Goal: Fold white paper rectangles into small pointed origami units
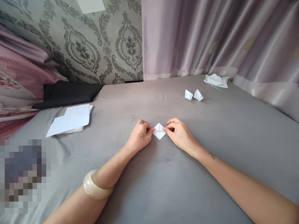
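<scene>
A small white folded paper (pixel 159 131) shows as a diamond with creases crossing at its middle, low over the grey sheet. My left hand (pixel 141 135) pinches its left corner between thumb and finger. At the opposite corner, my right hand (pixel 178 133) has thumb and forefinger closed on the paper, the other fingers curled loosely. Whether the paper rests on the sheet or hangs just above it, I cannot tell. A pale bangle (pixel 97 186) circles my left forearm.
Two small folded paper pieces (pixel 188 95) stand beyond my right hand. Farther right lies a pile of folded papers (pixel 216 80) with a thin teal stick (pixel 216 88). White sheets (pixel 72 119) are stacked at left, near a black cloth (pixel 70 93). Curtains (pixel 187 37) hang along the back.
</scene>
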Available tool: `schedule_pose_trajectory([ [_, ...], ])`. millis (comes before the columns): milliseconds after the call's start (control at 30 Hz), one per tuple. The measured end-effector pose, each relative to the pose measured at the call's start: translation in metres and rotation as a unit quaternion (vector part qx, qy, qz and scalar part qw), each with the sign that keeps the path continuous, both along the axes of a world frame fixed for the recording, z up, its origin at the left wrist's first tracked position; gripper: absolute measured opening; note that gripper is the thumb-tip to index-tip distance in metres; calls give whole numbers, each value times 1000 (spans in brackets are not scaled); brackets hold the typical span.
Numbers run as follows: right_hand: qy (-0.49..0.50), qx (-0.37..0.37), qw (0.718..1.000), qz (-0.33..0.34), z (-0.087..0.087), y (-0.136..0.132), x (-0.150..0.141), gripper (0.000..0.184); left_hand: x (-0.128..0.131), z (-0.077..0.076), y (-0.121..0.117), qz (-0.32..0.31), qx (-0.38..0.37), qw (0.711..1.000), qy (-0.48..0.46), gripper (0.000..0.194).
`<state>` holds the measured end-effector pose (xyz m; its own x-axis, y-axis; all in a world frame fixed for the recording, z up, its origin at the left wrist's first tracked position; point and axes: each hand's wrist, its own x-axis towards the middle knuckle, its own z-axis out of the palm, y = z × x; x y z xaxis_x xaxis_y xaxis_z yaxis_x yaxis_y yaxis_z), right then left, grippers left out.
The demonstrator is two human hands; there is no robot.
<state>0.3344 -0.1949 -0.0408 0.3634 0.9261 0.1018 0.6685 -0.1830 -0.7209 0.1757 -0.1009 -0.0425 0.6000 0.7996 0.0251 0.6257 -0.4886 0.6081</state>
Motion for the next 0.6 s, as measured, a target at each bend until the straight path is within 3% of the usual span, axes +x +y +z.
schedule_pose_trajectory([
  [267,4,-21,1000,-12,-1,5,2,25,1,7,4,20,-29,999,6,20],
  [600,24,-45,999,-14,-1,6,1,28,8,9,-1,22,-15,995,98,21],
])
